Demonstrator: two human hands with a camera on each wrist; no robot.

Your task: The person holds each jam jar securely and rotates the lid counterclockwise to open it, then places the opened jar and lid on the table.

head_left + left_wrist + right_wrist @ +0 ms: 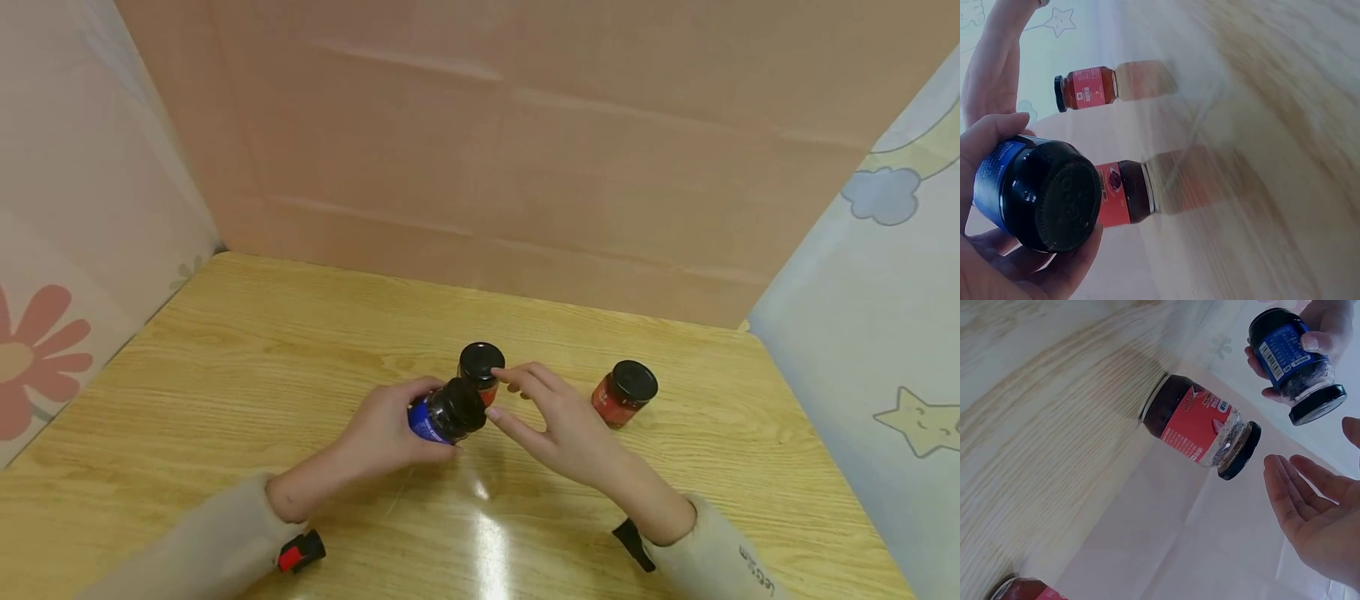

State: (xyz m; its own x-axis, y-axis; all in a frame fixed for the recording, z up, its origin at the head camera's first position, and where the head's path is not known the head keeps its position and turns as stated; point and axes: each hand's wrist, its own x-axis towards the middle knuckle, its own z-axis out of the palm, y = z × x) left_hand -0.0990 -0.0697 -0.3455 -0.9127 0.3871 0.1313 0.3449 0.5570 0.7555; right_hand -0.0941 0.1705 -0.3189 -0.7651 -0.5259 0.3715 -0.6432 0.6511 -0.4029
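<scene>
My left hand (390, 425) grips a glass jar (447, 412) with a blue label and black lid, tilted and lifted off the table. In the left wrist view the dark base of this blue-labelled jar (1067, 201) faces the camera, and in the right wrist view its lid points toward my right hand (1316, 519). That hand holds nothing; its fingers are spread and slightly bent beside the lid. Just behind the held jar stands a red-labelled jar (1194, 425) with a black lid. Another red-labelled jar (624, 393) stands to the right, past my right hand.
The wood-grain table (300, 333) is bounded by a brown backdrop (487, 150) at the back. Printed panels rise at the sides, with a flower on the left panel (45, 358) and a star on the right panel (885, 333). Light reflects off the table's front.
</scene>
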